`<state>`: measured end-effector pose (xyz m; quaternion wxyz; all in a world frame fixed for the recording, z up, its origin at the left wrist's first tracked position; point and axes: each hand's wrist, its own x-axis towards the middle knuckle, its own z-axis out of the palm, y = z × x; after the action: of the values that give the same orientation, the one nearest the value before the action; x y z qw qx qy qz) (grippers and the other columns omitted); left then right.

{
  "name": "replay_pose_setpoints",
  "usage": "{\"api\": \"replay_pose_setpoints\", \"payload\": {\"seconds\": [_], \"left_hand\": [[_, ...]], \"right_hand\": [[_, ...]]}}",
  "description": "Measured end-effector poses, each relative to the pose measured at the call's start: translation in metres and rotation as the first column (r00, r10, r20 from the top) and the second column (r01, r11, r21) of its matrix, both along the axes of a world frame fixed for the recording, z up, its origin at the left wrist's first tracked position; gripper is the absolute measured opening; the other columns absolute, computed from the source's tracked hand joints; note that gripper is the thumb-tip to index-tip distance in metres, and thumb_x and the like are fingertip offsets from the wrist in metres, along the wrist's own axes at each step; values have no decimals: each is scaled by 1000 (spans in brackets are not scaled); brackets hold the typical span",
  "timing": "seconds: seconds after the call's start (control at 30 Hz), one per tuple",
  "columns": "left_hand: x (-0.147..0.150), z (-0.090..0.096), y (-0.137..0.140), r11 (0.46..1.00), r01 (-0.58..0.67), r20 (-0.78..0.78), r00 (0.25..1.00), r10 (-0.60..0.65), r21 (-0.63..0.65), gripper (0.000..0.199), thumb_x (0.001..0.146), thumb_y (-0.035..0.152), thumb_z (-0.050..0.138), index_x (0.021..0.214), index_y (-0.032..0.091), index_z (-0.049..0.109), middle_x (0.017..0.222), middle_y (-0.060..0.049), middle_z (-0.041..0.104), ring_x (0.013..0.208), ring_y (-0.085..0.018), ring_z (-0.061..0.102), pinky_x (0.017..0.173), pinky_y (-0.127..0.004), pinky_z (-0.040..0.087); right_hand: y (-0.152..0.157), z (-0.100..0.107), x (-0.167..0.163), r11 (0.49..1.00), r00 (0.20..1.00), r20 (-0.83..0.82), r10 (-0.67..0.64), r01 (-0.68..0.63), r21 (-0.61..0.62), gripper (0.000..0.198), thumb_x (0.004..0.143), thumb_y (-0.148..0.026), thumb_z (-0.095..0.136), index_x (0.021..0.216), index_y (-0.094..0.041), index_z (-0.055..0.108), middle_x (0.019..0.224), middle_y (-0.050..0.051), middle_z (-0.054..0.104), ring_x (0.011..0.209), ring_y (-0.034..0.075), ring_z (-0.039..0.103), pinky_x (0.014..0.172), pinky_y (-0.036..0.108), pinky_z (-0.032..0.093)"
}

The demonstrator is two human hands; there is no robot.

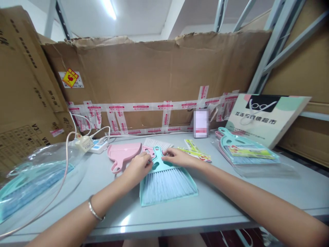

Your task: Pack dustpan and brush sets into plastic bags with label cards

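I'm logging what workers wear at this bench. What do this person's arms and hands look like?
Both forearms are bare, with no sleeves in view and no gloves. The left hand has a thin silver bangle around its wrist. The right hand shows no watch or bracelet; rings are too small to tell.

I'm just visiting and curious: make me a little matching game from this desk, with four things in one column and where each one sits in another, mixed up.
Things:
1. teal plastic brush and dustpan set
2. pink plastic dustpan
3. white power strip
4. slanted printed white sign board

Places:
A. leaning at the far right of the grey table
B. under both hands, left hand and right hand on its handle
C. far left, with cables plugged in
D. just left of the left hand

Pairs: 1-B, 2-D, 3-C, 4-A
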<state>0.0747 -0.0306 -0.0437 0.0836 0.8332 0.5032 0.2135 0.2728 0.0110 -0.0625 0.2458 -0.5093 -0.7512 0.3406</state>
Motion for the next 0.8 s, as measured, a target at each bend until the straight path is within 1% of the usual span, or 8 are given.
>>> {"api": "replay_pose_setpoints", "payload": {"seconds": [0.03,0.1,0.17,0.27,0.4,0.5,0.67,0.8], "left_hand": [[-2,-2,1,1000,-17,5,1000,17,5,8,77,25,49,75,18,52,78,-4,56,72,-18,53,63,-27,37],[-6,-5,1,998,-59,27,998,60,-37,21,76,37,52,85,18,50,84,-4,55,75,-19,53,62,-28,38],[-9,-6,0,985,-69,54,995,78,-159,34,74,47,52,90,17,48,84,-4,56,76,-20,54,63,-29,38],[-8,-5,-3,950,-20,96,994,52,-312,32,76,48,49,86,17,51,82,-3,59,75,-19,54,64,-28,38],[-2,-3,-5,968,5,190,981,44,-252,22,79,40,47,81,18,52,80,-1,58,72,-16,52,64,-26,38],[1,-3,-6,975,46,293,956,19,-215,22,81,38,44,85,18,52,83,-1,58,75,-15,53,67,-25,39],[4,-5,-7,956,100,352,936,4,-275,27,85,39,38,94,18,53,90,-4,61,84,-18,55,73,-27,41],[5,-6,-7,951,136,318,947,-42,-278,32,86,40,35,85,16,57,78,-2,61,72,-16,53,66,-25,40]], "right_hand": [[3,-3,-2,1000,1000,-13,7,-7,-10,27,70,-38,62,85,-15,60,66,-2,55,60,11,49,55,23,35],[5,-8,-5,1000,998,-52,20,-21,-22,27,69,-39,62,78,-14,61,65,-2,55,60,11,49,56,23,36],[3,-12,-8,999,994,-107,29,-32,-26,26,69,-40,60,73,-14,61,67,-1,57,63,12,50,59,24,37],[-5,-15,-12,998,978,-202,47,-54,-31,25,70,-40,59,73,-15,60,74,1,58,69,12,51,65,25,39],[-14,-11,-18,993,952,-300,61,-87,-74,31,70,-46,57,78,-16,56,73,1,56,67,12,50,62,24,39],[-18,-4,-21,981,936,-342,81,-136,-140,38,72,-52,53,85,-16,56,72,1,58,66,13,53,60,24,41],[-27,6,-20,973,932,-350,95,-161,-165,35,74,-49,54,93,-19,58,91,3,61,87,18,55,78,29,42],[-29,3,-21,979,942,-314,118,-163,-122,33,77,-44,53,98,-19,56,100,3,60,96,19,53,86,33,40]]}}
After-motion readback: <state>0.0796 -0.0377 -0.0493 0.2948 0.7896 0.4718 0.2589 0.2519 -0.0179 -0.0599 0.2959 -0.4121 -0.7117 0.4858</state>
